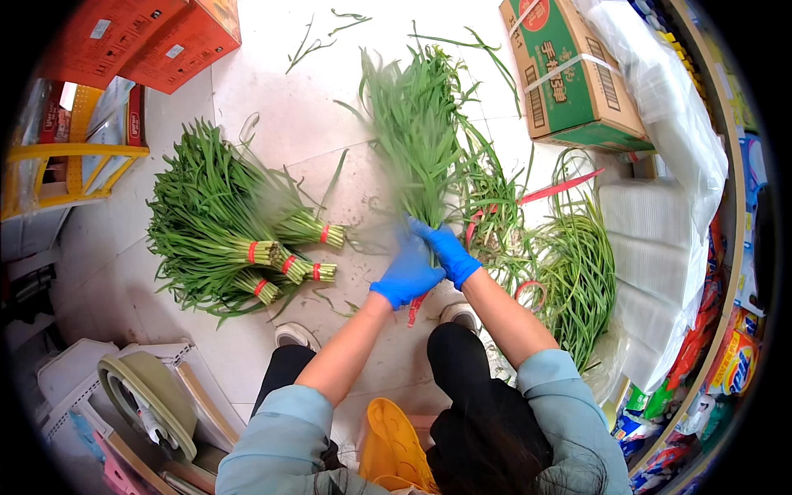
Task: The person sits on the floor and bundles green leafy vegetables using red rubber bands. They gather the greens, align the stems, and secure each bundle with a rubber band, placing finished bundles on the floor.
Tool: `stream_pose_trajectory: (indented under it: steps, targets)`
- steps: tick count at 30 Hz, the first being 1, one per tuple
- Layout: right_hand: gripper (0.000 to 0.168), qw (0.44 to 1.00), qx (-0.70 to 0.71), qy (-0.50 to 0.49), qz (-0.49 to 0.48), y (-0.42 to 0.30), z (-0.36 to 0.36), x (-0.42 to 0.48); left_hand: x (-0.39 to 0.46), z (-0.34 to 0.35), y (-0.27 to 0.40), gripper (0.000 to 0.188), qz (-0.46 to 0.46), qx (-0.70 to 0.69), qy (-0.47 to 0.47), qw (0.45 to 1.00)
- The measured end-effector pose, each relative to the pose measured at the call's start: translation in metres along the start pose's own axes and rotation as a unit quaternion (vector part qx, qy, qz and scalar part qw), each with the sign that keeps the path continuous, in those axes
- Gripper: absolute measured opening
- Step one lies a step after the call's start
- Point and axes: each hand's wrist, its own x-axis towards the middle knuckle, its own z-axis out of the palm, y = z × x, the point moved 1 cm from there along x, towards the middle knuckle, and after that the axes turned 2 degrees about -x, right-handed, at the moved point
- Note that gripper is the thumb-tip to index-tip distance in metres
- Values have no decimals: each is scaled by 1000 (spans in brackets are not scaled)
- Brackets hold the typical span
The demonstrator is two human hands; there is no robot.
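Note:
My left hand (408, 272) and my right hand (447, 247), both in blue gloves, are closed around the lower stems of a bunch of long green leafy stalks, probably garlic chives (411, 130). The bunch points away from me. A red tape end (417, 308) hangs below my hands. On the floor to the left lie several tied bunches (204, 198), their cut ends bound with red tape (252, 251). Loose stalks (495, 204) with a red strip (560, 185) lie to the right, beside a heap of longer green stalks (575, 272).
A green and brown carton (572, 80) stands at the upper right, above stacked white foam trays (649, 247) in plastic. Shelves of packaged goods (733, 365) curve along the right. Red boxes (179, 46) and a yellow rack (74, 151) are at the left. A yellow object (393, 445) is between my legs.

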Motion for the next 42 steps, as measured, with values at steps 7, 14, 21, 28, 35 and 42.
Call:
stream_pose_trajectory:
  steps: [7,14,21,28,35,42]
  targets:
    - [35,999,-28,31,-11,-9,-3,-2,22,-52,48,64,-332,-442,-29,833]
    - [37,830,-468,122,-278,-25,29,-29,25,-41,32,31,-307,-653,-104,685]
    - [37,629,-652,213,-366,-44,29,-8,31,-45,35,38,-254,-644,-16,721]
    - [36,863,-445,38,-237,-70,37,-3,50,-79,41,53,-255,-513,-114,812]
    - [56,782,-449,115,-417,-61,32,-31,53,-69,37,37,-297,-664,-35,686]
    - [70,769,-405,94,-486,-51,42,-27,41,-46,18,24,-227,-650,-72,721]
